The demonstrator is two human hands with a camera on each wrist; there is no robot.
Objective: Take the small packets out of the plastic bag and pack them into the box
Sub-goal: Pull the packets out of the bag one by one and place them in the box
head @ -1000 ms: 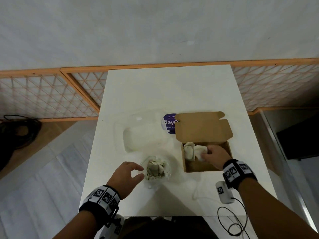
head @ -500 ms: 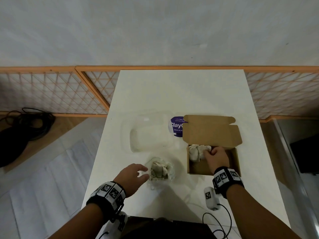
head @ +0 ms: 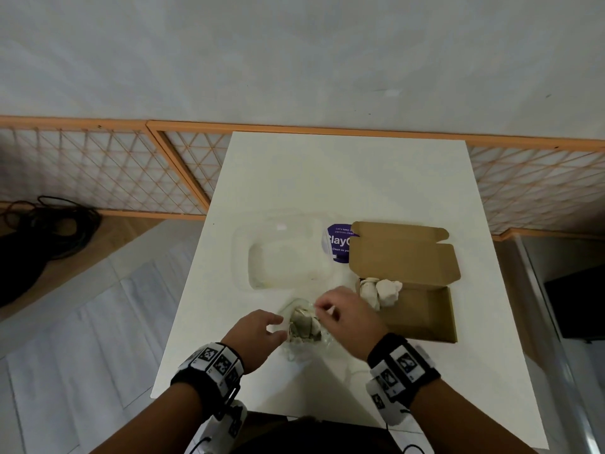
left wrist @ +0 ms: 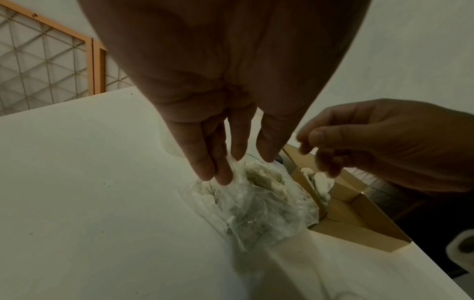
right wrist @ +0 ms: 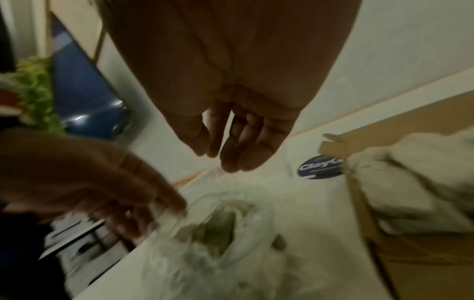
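Observation:
A clear plastic bag of pale small packets lies near the table's front edge. My left hand pinches the bag's left rim and holds the film up. Just above the bag's mouth hovers my right hand, fingers loosely curled and empty. To the right, the brown cardboard box lies with its lid folded back. Two packets sit in its far left corner; the rest of the box floor is bare.
A clear plastic tub and a purple round sticker lie behind the bag on the white table. An orange-framed lattice fence runs behind the table. Black cables lie on the floor at left.
My right hand left the box, where a second packet now lies, and moved left to above the bag. My left hand stayed at the bag's rim.

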